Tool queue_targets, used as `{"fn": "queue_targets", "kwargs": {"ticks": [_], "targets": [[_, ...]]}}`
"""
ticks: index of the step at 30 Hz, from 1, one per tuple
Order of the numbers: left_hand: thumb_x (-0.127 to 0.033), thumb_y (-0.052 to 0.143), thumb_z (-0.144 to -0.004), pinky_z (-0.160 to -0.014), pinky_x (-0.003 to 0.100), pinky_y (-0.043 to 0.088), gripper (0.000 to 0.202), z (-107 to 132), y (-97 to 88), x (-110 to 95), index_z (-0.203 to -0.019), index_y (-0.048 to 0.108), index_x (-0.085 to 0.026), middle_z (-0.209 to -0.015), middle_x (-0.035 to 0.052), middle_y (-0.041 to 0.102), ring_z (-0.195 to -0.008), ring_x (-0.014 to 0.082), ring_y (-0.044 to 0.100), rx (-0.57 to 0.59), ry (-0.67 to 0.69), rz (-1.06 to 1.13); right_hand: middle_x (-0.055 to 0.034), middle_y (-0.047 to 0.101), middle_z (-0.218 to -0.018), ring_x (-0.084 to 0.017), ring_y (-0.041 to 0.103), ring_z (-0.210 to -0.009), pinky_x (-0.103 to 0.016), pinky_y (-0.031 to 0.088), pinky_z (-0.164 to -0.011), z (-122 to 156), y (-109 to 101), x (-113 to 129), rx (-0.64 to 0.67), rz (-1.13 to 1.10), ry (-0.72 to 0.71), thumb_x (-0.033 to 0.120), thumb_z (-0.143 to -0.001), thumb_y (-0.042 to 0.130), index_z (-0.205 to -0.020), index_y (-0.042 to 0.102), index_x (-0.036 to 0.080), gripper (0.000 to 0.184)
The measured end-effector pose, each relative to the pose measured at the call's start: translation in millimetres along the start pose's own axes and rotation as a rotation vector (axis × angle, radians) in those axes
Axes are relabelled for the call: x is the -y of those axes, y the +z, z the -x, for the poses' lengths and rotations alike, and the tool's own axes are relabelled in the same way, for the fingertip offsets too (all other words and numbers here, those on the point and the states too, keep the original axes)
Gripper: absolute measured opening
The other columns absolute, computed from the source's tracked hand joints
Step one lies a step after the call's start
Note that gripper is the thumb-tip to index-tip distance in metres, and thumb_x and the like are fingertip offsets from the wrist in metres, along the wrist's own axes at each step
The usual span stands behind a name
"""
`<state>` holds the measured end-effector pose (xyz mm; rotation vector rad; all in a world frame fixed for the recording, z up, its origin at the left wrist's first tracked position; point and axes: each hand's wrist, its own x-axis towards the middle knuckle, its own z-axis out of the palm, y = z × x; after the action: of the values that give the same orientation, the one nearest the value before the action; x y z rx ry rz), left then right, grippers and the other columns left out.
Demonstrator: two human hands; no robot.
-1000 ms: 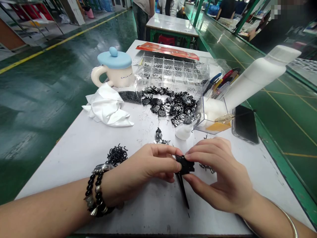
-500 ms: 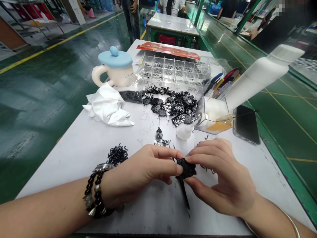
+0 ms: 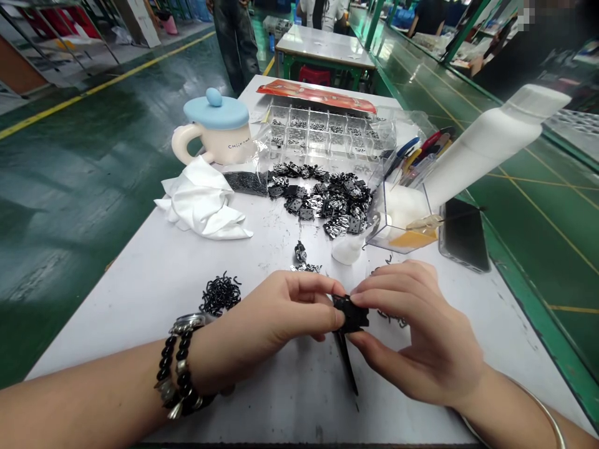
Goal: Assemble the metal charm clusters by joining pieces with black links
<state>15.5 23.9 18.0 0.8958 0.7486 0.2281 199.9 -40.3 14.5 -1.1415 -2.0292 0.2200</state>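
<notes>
A white-topped work table (image 3: pixel 140 337) runs forward across a green factory floor (image 3: pixel 84 187) marked with yellow lines, and a second table (image 3: pixel 325 47) stands beyond it at top centre, with a standing person (image 3: pixel 231 37) to its left.

At the table's far end lie a clear compartment box (image 3: pixel 327 131) holding small metal parts and, in front of it, a heap of black-and-silver metal parts (image 3: pixel 318 199). To the left are a mug with a blue lid (image 3: pixel 215 118) and a crumpled white cloth (image 3: pixel 199 202); to the right are a white bottle (image 3: pixel 491 140), lying tilted across a clear acrylic holder (image 3: pixel 402 218), and a phone (image 3: pixel 463 234).

Low and centre-right in the frame, the left hand (image 3: pixel 266 330) and right hand (image 3: pixel 421 330) close on a jagged black piece (image 3: pixel 350 313) from opposite sides, fingers and thumbs gripping it. A thin black spike (image 3: pixel 345 365) runs from under that piece toward the near table edge — its long axis nearly vertical in the frame, the tip leaning slightly right. Small black hooks (image 3: pixel 219 294) lie just beyond the left wrist.
</notes>
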Motion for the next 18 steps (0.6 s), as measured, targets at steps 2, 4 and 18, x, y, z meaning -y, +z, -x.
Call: {"fn": "queue_targets", "kwargs": {"ticks": [2,4,18], "targets": [[-0.021,0.070,-0.072,-0.064,0.023,0.035,0.019,0.7,0.1,-1.2,-0.089,0.064,-0.016,-0.065,-0.0036,0.052,-0.064,0.0092,0.046,-0.007,0.017,-0.008,-0.0057,0.065,-0.087,-0.020,0.058,-0.083,-0.041,0.041,-0.075,0.0,-0.4,-0.1,-0.006,0.003,-0.007,0.016,-0.076,0.065,-0.096,0.058,0.015,0.021],[-0.021,0.070,-0.072,-0.065,0.024,0.036,0.020,0.8,0.2,-2.5,-0.090,0.063,-0.016,-0.069,-0.0025,0.054,-0.065,0.0100,0.047,-0.015,0.027,-0.005,-0.0057,0.065,-0.088,-0.020,0.058,-0.083,-0.041,0.041,-0.075,0.1,-0.7,0.0,-0.007,0.005,-0.011,0.015,-0.076,0.065,-0.096,0.058,0.015,0.022],[-0.021,0.072,-0.071,-0.062,0.021,0.035,0.019,3.5,2.4,-2.2,-0.086,0.062,-0.016,-0.066,-0.0031,0.054,-0.064,0.0089,0.046,-0.016,0.077,-0.054,-0.0054,0.065,-0.087,-0.020,0.058,-0.083,-0.040,0.041,-0.073,-0.2,-1.9,2.6,-0.027,0.020,-0.051,0.013,-0.075,0.064,-0.096,0.058,0.015,0.022]]}}
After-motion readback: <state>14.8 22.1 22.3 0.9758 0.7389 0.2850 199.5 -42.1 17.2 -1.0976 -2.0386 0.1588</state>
